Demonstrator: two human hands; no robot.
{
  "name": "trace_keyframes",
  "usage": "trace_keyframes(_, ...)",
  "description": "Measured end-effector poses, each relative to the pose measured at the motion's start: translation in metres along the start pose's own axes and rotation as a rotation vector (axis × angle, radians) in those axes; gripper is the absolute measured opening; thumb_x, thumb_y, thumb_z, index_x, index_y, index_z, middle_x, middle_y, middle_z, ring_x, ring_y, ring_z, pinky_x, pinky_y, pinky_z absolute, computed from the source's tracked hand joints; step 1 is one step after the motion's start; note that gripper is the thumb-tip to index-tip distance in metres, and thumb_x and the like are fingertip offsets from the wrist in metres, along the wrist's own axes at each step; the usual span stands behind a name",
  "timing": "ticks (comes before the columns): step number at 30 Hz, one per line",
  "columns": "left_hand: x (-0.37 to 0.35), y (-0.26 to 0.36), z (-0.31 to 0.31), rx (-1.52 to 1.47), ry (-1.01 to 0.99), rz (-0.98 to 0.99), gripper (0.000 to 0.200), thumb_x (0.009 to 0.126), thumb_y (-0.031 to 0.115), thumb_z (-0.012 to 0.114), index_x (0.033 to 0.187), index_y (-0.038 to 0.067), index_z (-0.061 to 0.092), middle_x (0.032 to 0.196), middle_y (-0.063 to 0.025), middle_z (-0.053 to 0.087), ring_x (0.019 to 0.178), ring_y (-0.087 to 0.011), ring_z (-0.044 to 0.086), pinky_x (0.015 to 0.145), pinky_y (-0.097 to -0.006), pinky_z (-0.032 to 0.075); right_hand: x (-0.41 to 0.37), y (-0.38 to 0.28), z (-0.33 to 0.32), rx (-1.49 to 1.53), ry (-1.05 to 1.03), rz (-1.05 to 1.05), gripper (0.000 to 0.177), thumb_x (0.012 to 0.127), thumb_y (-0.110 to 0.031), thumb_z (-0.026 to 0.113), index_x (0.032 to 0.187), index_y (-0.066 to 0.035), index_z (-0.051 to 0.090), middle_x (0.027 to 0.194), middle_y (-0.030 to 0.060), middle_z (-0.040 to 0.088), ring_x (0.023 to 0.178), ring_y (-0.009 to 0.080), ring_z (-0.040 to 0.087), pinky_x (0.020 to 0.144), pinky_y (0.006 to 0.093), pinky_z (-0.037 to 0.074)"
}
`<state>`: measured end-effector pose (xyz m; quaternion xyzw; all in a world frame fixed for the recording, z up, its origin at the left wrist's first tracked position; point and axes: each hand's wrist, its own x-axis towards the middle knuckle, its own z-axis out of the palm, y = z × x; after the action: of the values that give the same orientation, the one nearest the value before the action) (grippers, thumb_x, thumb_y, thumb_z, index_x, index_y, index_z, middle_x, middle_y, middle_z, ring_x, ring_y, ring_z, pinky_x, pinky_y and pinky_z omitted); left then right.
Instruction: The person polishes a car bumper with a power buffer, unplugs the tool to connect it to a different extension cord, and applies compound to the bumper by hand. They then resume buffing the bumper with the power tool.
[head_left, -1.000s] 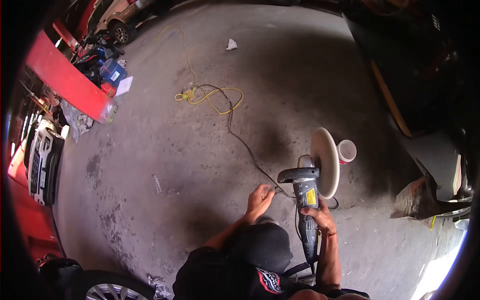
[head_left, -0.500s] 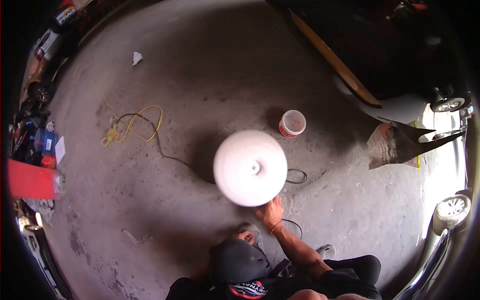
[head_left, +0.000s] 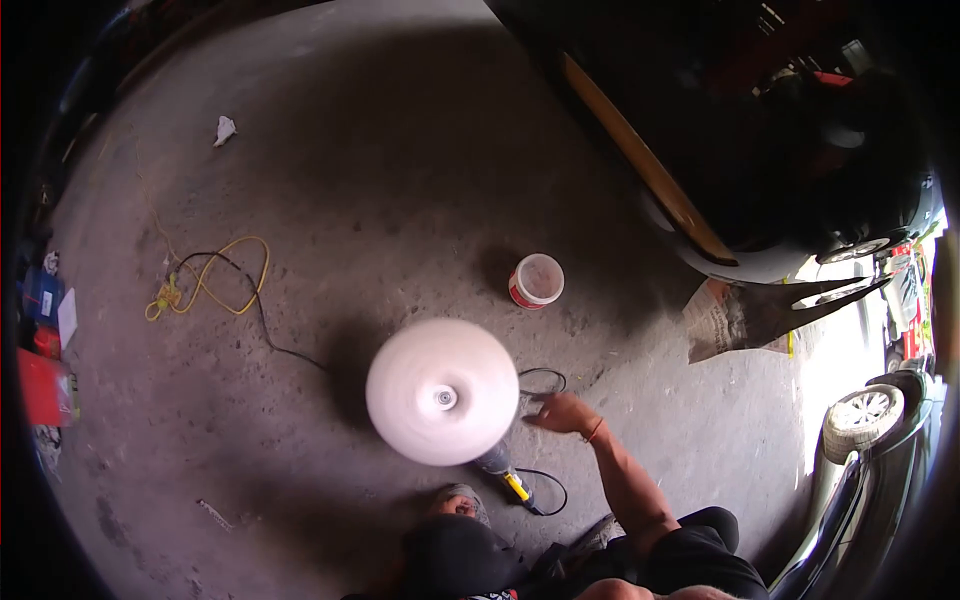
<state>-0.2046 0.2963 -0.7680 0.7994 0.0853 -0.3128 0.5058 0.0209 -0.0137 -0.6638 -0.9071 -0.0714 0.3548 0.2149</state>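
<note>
The person's right hand [head_left: 565, 413] is poised just beside the round white pad [head_left: 443, 392] of a polisher [head_left: 493, 462], near a looped dark cord [head_left: 564, 380], with a tub [head_left: 537, 281] on the floor [head_left: 350, 180] and yellow cord [head_left: 267, 262] toward its left edge.

Stained concrete floor [head_left: 400, 210], white scrap [head_left: 224, 131], looped yellow cord [head_left: 267, 264], dark cable [head_left: 262, 318], open red-and-white tub [head_left: 538, 281]

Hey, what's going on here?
A person's right hand is beside the white pad of a power tool, which appears to rest on the floor, pad facing up. Their left hand is out of view. A tub stands nearby; a yellow cord lies at left.
</note>
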Motion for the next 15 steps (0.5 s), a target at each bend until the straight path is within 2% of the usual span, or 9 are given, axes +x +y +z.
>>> trace_keyframes(2, -0.005, -0.031, 0.003, -0.004, -0.028, -0.012, 0.027, 0.085, 0.020, 0.074, 0.109, 0.009, 0.069, 0.097, -0.0080, 0.072, 0.089, -0.0172, 0.069, 0.082, -0.0330, 0.055, 0.012, -0.001, -0.053, 0.024, 0.554, 0.208, 0.050, 0.086, -0.036, 0.070, 0.130, -0.013, 0.062, 0.115, 0.0257, 0.066, 0.095, 0.0373, 0.069, 0.081, 0.0469, 0.054)
trace_keyframes(5, -0.006, -0.112, -0.024, -0.244, -0.319, -0.089, 0.034, 0.088, 0.021, 0.072, 0.117, 0.006, 0.065, 0.101, -0.0072, 0.072, 0.093, -0.0146, 0.068, 0.086, -0.0311, 0.053, 0.059, 0.006, -0.074, -0.016, 0.726, 0.266, 0.051, 0.088, -0.032, 0.067, 0.136, -0.020, 0.057, 0.114, 0.0243, 0.066, 0.097, 0.0426, 0.066, 0.081, 0.0502, 0.054)
trace_keyframes(7, 0.018, -0.131, -0.048, -0.391, -0.494, -0.107, 0.038, 0.089, 0.022, 0.072, 0.122, 0.004, 0.062, 0.103, -0.0068, 0.072, 0.096, -0.0129, 0.067, 0.088, -0.0299, 0.052, 0.103, 0.027, -0.070, -0.106, 0.782, 0.292, 0.040, 0.090, -0.030, 0.065, 0.129, -0.022, 0.061, 0.114, 0.0222, 0.064, 0.097, 0.0434, 0.065, 0.082, 0.0517, 0.053)
trace_keyframes(8, -0.029, -0.094, -0.096, -0.384, -0.489, -0.100, 0.038, 0.089, 0.022, 0.072, 0.122, 0.004, 0.062, 0.103, -0.0068, 0.072, 0.096, -0.0129, 0.067, 0.088, -0.0299, 0.052, 0.107, 0.032, -0.066, -0.102, 0.791, 0.287, 0.040, 0.090, -0.030, 0.065, 0.129, -0.022, 0.061, 0.114, 0.0222, 0.064, 0.097, 0.0434, 0.065, 0.082, 0.0517, 0.053)
trace_keyframes(9, -0.028, 0.044, -0.152, -0.340, -0.461, -0.161, 0.041, 0.095, 0.021, 0.067, 0.129, 0.001, 0.057, 0.105, -0.0063, 0.071, 0.098, -0.0104, 0.064, 0.091, -0.0276, 0.050, 0.109, 0.037, -0.064, -0.049, 0.845, 0.192, 0.034, 0.089, -0.028, 0.067, 0.122, -0.019, 0.063, 0.110, 0.0203, 0.065, 0.097, 0.0418, 0.065, 0.081, 0.0514, 0.053)
trace_keyframes(10, -0.040, 0.098, -0.179, -0.318, -0.389, -0.070, 0.038, 0.095, 0.019, 0.066, 0.128, 0.001, 0.057, 0.105, -0.0075, 0.071, 0.099, -0.0110, 0.064, 0.091, -0.0279, 0.050, 0.109, 0.038, -0.065, 0.000, 0.892, 0.095, 0.029, 0.088, -0.025, 0.068, 0.116, -0.015, 0.066, 0.106, 0.0184, 0.066, 0.096, 0.0401, 0.065, 0.080, 0.0510, 0.054)
trace_keyframes(11, -0.049, 0.135, -0.197, -0.295, -0.321, 0.013, 0.036, 0.096, 0.018, 0.065, 0.127, 0.001, 0.058, 0.105, -0.0087, 0.071, 0.099, -0.0116, 0.064, 0.090, -0.0281, 0.050, 0.098, 0.034, -0.065, -0.003, 0.890, 0.093, 0.029, 0.088, -0.025, 0.068, 0.116, -0.015, 0.066, 0.106, 0.0184, 0.066, 0.096, 0.0401, 0.065, 0.080, 0.0510, 0.054)
trace_keyframes(13, -0.049, 0.201, -0.215, -0.385, -0.154, 0.136, 0.033, 0.097, 0.013, 0.062, 0.128, 0.001, 0.057, 0.104, -0.0117, 0.071, 0.099, -0.0147, 0.065, 0.090, -0.0296, 0.051, 0.051, 0.000, -0.075, 0.002, 0.966, -0.134, 0.021, 0.087, -0.019, 0.070, 0.107, -0.014, 0.065, 0.108, 0.0178, 0.064, 0.092, 0.0385, 0.067, 0.073, 0.0482, 0.057)
trace_keyframes(15, -0.026, 0.238, -0.205, -0.452, 0.031, 0.387, 0.035, 0.098, 0.015, 0.060, 0.130, 0.000, 0.055, 0.108, -0.0142, 0.069, 0.103, -0.0188, 0.064, 0.094, -0.0330, 0.050, -0.004, -0.045, -0.091, 0.005, 1.031, -0.310, 0.025, 0.083, -0.011, 0.073, 0.107, -0.015, 0.067, 0.107, 0.0171, 0.065, 0.091, 0.0370, 0.068, 0.069, 0.0442, 0.059)
